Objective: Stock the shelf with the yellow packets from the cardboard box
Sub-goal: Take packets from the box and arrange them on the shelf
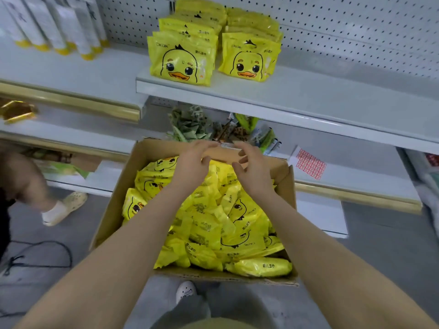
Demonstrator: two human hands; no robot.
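Fingers first: the left hand (193, 162) has its fingers loosely curved with the tips resting on the far rim of the cardboard box (111, 198), thumb tucked underneath near the packets. The right hand (253, 172) is similar, fingers a bit spread and bent, tips touching that same far rim, thumb sticking out toward the left hand. Neither one is pinching a packet as far as I can see, both are bare of anything. The hands sit close together but apart, over the far end of the box.

Under them the box is on the floor, open and stuffed with loose yellow packets (213, 224) with a duck face on them, jumbled every which way. Farther off, on the white shelf (308, 98), two neat rows of the same stocked packets (181, 60) stand upright, side by side. Far left on the neighbouring shelf are white tubes with yellow caps (59, 27). Another person's foot in a pale clog (66, 207) is off to the left.
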